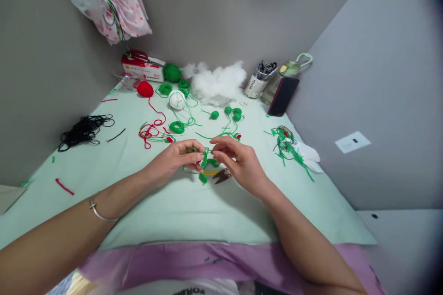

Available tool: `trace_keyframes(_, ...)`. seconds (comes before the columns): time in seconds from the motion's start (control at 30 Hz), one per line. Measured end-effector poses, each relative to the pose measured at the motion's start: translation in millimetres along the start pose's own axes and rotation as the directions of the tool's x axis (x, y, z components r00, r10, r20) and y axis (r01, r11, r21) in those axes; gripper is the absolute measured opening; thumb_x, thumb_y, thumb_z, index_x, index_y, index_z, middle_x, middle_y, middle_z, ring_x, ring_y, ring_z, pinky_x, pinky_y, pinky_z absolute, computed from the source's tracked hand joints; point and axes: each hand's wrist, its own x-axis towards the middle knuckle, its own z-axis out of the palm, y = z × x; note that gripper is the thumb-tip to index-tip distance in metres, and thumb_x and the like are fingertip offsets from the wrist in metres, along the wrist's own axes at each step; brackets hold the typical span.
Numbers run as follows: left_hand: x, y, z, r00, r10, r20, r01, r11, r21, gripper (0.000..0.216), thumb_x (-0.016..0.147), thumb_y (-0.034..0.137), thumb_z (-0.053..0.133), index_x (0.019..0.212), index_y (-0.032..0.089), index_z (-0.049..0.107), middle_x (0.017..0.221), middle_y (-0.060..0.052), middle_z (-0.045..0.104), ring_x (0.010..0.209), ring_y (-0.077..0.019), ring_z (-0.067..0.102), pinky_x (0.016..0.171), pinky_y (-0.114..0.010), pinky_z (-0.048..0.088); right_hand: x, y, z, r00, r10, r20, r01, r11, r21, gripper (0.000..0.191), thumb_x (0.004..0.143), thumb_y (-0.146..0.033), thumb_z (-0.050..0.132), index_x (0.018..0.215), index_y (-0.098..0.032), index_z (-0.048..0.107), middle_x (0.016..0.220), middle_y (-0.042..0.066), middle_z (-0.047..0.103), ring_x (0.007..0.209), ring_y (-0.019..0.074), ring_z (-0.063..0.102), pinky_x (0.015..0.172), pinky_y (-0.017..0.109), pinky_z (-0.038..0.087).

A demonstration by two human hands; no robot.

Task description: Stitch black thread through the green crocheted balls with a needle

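left hand [178, 159]: fingers pinched together on a small green yarn piece [206, 160], near the middle of the table.
right hand [238, 159]: fingertips closed on the same green yarn piece, just right of the left hand, the two hands almost touching.
under the hands: small snips [221, 175] with a yellow handle lie on the pale green cloth [173, 203], touching neither hand.
already made, by the look of it: several small green crocheted rounds [177, 126] and little green pieces [234, 113] lie farther off, with a red ball [145, 88] and a white ball [177, 100].
left over: green yarn trimmings [289, 147] heaped to the right.
supplies unused: white stuffing [216, 83] at the far edge, black yarn [83, 130] to the left.
judgement: the piece in hand looks unfinished; how much remains cannot be told.
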Motion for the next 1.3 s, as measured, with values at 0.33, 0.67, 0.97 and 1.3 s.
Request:
trace_keyframes(0.33, 1, -6, 6, 0.999, -0.04, -0.011, 0.04, 0.999, 0.019, 0.016, 0.08, 0.028, 0.075, 0.084, 0.016, 0.065, 0.075, 0.002, 0.063, 0.071, -0.0134, 0.062, 0.076, -0.028, 0.051, -3, -2, 6, 0.931, -0.343, 0.123, 0.358, 0.794, -0.491, 0.019, 0.101, -0.019, 0.048, 0.1, -0.02, 0.067, 0.107, 0.01, 0.07, 0.072, 0.0107, 0.063, 0.055, 0.023, 0.041)
trace_keyframes(0.67, 4, -7, 4, 0.997, -0.077, -0.008, 0.077, 0.993, 0.084, 0.022, 0.079, 0.034, 0.076, 0.084, 0.016, 0.064, 0.072, 0.0, 0.065, 0.069, -0.0154, 0.063, 0.074, -0.029, 0.05, -4, -29, -13, 0.996, 0.076, 0.057, -0.094, 0.857, 0.506, 0.015, 0.097, -0.036, 0.056, 0.093, -0.023, 0.05, 0.074, 0.0, 0.067, 0.052, 0.0129, 0.064, 0.046, 0.024, 0.05)
trace_keyframes(0.97, 4, -3, 1, 0.996, -0.084, -0.018, 0.083, 0.996, -0.041, 0.023, 0.078, 0.033, 0.08, 0.089, 0.016, 0.07, 0.072, 0.002, 0.06, 0.064, -0.0126, 0.06, 0.076, -0.032, 0.054, 9, -5, -64, 0.814, 0.132, -0.566, 0.144, 0.897, 0.418, 0.011, 0.091, -0.033, 0.066, 0.087, -0.025, 0.058, 0.062, -0.005, 0.045, 0.064, 0.0137, 0.061, 0.068, 0.029, 0.055)
trace_keyframes(1.3, 3, -1, 0, 0.999, -0.018, 0.034, 0.02, 0.998, -0.06, 0.02, 0.085, 0.035, 0.076, 0.093, 0.017, 0.072, 0.083, 0.0, 0.063, 0.072, -0.0125, 0.063, 0.078, -0.028, 0.053, 0, -10, -23, 0.974, -0.227, 0.013, 0.224, 0.953, -0.204, 0.014, 0.094, -0.012, 0.063, 0.093, -0.021, 0.073, 0.082, 0.002, 0.057, 0.074, 0.0128, 0.054, 0.064, 0.027, 0.044)
